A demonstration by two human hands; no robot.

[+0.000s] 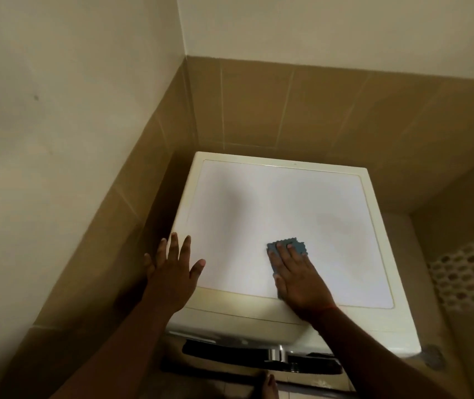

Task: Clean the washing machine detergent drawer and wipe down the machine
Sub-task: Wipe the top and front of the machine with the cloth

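Observation:
The white washing machine [281,203] fills the middle of the head view, seen from above, its flat top facing me. My right hand [299,279] lies flat on the near part of that top, pressing a blue-grey cloth [294,245] whose zigzag edge sticks out past my fingertips. My left hand [172,269] rests at the machine's near left corner, fingers spread, holding nothing. The dark front panel [230,348] with a chrome knob [276,354] shows below the top's front edge. No detergent drawer is visible.
Tan tiled walls [258,110] close in behind and to the left of the machine, with a narrow dark gap on the left side. A white perforated basket [472,275] stands at the right. A bare foot [270,387] shows on the floor below.

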